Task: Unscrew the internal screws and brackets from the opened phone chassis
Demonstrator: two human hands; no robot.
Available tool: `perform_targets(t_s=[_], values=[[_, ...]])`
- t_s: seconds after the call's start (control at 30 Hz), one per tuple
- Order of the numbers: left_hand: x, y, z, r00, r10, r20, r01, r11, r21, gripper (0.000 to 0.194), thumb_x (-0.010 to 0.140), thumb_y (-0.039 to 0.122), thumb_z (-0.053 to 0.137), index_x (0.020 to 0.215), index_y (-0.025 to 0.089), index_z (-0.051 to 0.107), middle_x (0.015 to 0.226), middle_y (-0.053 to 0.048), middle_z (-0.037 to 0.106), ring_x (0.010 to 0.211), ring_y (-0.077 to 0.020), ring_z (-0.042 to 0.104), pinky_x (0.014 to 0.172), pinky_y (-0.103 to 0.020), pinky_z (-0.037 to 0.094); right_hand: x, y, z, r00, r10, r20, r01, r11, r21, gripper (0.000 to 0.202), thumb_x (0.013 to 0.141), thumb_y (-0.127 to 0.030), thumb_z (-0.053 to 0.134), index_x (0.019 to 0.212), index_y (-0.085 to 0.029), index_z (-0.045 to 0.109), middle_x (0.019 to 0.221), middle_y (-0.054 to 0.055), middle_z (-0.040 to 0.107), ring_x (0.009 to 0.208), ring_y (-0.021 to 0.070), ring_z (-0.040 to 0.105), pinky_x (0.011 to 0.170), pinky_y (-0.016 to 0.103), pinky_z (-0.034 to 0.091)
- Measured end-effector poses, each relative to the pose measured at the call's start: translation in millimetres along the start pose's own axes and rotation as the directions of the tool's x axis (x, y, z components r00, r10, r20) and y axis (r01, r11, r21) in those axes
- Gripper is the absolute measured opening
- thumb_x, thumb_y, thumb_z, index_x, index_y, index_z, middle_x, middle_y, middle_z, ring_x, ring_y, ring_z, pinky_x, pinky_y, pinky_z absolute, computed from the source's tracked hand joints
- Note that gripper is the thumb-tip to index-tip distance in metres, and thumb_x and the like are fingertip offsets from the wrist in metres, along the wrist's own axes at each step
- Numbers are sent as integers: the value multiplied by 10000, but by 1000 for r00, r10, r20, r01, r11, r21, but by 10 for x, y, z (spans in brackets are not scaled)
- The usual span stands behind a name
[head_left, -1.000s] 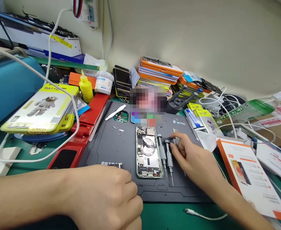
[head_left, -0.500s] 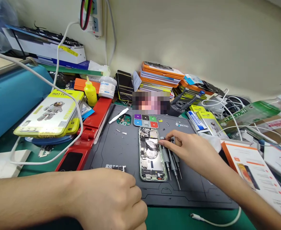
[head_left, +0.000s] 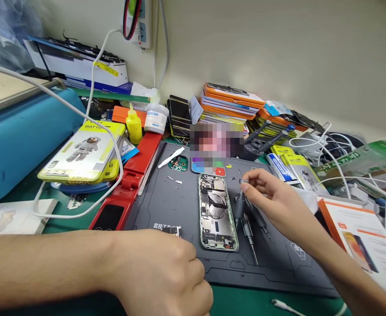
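My right hand (head_left: 267,191) pinches the top end of a grey precision screwdriver (head_left: 239,210) between thumb and forefinger. Its tip points down towards the mat, just right of an opened phone (head_left: 225,226). Two more screwdrivers lie beside it: one with its tip towards me (head_left: 248,232), another slanting under my hand (head_left: 259,219). The phone lies flat with its inner parts exposed. In the left foreground my left hand (head_left: 166,267) is closed with fingers curled under, so whatever it holds is hidden. Just beyond its knuckles lies a small dark part (head_left: 173,230).
A grey work mat (head_left: 176,202) carries a white pry tool (head_left: 171,158) and small metal pieces (head_left: 178,181). A red hinged holder (head_left: 136,169) and yellow battery boxes (head_left: 81,149) stand left. An orange-edged box (head_left: 360,232) and cables flank the right; stacked boxes (head_left: 232,103) stand behind.
My right hand has moved right from the phone's edge and grips one screwdriver's top, and the screwdrivers have spread apart. The whole view has shifted slightly; my left hand stays closed.
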State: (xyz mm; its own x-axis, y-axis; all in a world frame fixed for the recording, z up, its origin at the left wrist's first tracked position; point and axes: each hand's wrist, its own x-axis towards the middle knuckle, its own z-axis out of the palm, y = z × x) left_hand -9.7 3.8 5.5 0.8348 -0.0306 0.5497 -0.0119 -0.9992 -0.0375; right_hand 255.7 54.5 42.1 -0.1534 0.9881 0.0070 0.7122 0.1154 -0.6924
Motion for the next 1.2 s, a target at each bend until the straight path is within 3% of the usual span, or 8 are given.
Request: perform_targets(t_s=[0.1, 0.2, 0.43, 0.57, 0.77, 1.03, 1.2], values=[[-6, 0, 10, 1000, 1, -10, -1, 1000, 11, 481, 791, 381, 880, 550, 207, 502, 591, 54, 485, 500, -118, 370, 440, -311, 369, -41, 3, 6, 999, -14, -37, 19, 989, 150, 310, 985, -536, 609, 1050, -236, 563, 920, 68, 765, 494, 121, 574, 385, 257, 403], [-9, -8, 15, 1000, 12, -18, -11, 999, 34, 498, 783, 388, 886, 546, 208, 487, 588, 58, 476, 500, -113, 372, 451, -301, 383, -50, 9, -21, 998, -33, -49, 46, 955, 293, 316, 978, -545, 611, 1078, -257, 526, 912, 97, 798, 444, 160, 623, 306, 271, 414], [-23, -13, 32, 997, 21, -69, -17, 998, 56, 487, 776, 379, 890, 542, 202, 502, 577, 61, 458, 495, -104, 389, 463, -283, 390, 23, -194, -19, 985, -15, -174, 102, 860, 500, 128, 1000, -381, 583, 1103, -305, 578, 833, 22, 770, 471, 151, 599, 374, 281, 479], [-30, -8, 44, 999, 18, -47, -16, 999, 44, 485, 799, 436, 890, 548, 198, 550, 562, 62, 465, 479, -108, 367, 481, -282, 426, 24, -362, 228, 998, -39, -57, 64, 834, 548, 335, 958, -382, 706, 1264, -292, 601, 985, 44, 771, 609, 155, 680, 476, 282, 573], [-24, -10, 28, 1000, 6, -10, -6, 999, 45, 460, 809, 449, 894, 572, 197, 592, 547, 60, 479, 462, -115, 364, 468, -284, 438, -33, -493, 556, 973, -199, 118, 107, 838, 534, 93, 1020, -307, 646, 1083, -262, 698, 1169, 54, 785, 846, 167, 792, 767, 322, 680], [-43, -24, 78, 999, -26, -27, 26, 1000, 0, 451, 836, 426, 856, 542, 199, 600, 538, 47, 471, 454, -123, 317, 464, -279, 439, -29, -552, 642, 950, -227, 216, 87, 855, 512, 114, 1043, -254, 605, 1079, -287, 708, 1181, 11, 785, 890, 129, 786, 794, 249, 635], [-38, -37, 83, 999, -28, -40, 27, 999, -26, 392, 770, 353, 893, 547, 195, 613, 539, 44, 483, 457, -118, 324, 435, -278, 396, -32, -487, 585, 962, -211, 176, 64, 795, 603, 91, 1039, -291, 636, 1071, -298, 720, 1212, 2, 783, 900, 127, 782, 838, 252, 638]])
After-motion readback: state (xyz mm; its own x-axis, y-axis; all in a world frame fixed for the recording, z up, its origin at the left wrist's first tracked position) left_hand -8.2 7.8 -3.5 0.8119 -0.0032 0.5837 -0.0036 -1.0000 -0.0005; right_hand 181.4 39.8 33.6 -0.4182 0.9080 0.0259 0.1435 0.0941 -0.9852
